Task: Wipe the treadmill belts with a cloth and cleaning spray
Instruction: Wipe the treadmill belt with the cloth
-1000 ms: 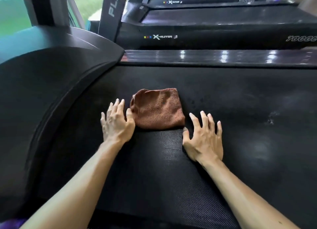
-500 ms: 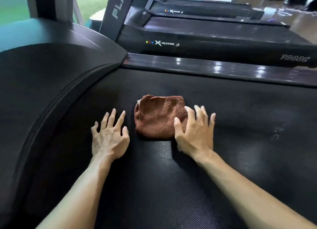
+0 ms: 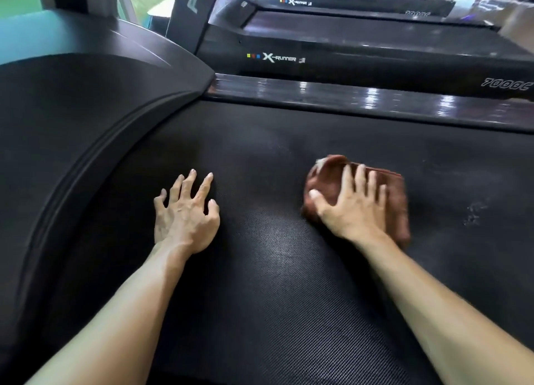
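Observation:
A folded brown cloth (image 3: pixel 397 199) lies on the black textured treadmill belt (image 3: pixel 274 283), right of centre. My right hand (image 3: pixel 349 205) lies flat on top of the cloth with its fingers spread, pressing it onto the belt. To the left, my left hand (image 3: pixel 186 211) rests on the bare belt, fingers spread and slightly bent, holding nothing. A pale smudge (image 3: pixel 474 211) marks the belt to the right of the cloth. No spray bottle is in view.
The treadmill's curved black motor cover (image 3: pixel 72 110) rises at the left. A glossy side rail (image 3: pixel 375 101) borders the belt's far edge. Beyond it stand two more treadmills (image 3: pixel 361 55) and an upright post (image 3: pixel 190 9).
My right hand moved onto the cloth and slid it to the right across the belt. My left hand left the cloth's edge and stays on the belt at the left.

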The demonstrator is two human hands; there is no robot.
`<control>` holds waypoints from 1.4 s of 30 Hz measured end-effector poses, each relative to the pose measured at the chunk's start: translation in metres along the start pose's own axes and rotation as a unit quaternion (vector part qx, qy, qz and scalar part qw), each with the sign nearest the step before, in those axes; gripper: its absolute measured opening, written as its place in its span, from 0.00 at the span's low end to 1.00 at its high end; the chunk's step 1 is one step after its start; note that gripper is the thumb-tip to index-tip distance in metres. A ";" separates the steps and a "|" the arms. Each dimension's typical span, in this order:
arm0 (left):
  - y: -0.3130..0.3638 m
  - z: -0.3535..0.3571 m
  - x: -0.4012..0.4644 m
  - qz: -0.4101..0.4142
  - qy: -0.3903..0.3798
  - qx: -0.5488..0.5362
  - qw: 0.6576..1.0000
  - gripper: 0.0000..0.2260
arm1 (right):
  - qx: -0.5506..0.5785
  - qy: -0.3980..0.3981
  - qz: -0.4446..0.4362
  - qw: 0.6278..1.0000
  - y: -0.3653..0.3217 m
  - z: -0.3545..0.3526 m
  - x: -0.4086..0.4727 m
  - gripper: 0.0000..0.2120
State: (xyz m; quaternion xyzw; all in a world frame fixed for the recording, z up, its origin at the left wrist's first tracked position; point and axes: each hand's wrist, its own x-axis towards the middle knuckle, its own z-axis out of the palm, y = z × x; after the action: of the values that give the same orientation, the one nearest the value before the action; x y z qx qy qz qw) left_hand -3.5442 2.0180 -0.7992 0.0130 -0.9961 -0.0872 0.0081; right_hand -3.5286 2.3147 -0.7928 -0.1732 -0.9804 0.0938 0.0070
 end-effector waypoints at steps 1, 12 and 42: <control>0.000 0.000 0.000 0.000 0.001 0.003 1.000 0.27 | -0.013 -0.011 0.029 0.999 0.012 -0.005 0.015 0.46; -0.002 0.001 0.004 0.015 -0.004 0.010 1.000 0.28 | -0.015 -0.063 -0.219 0.974 -0.005 -0.009 0.018 0.38; -0.006 0.007 0.019 0.135 -0.015 -0.007 0.991 0.33 | -0.008 -0.062 -0.111 0.992 -0.123 0.006 0.166 0.30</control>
State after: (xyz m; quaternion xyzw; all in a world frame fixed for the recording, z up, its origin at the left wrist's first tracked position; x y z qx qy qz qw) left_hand -3.5636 2.0133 -0.8066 -0.1231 -0.9880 -0.0928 0.0053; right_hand -3.7268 2.2565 -0.7783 -0.0567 -0.9928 0.0951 -0.0450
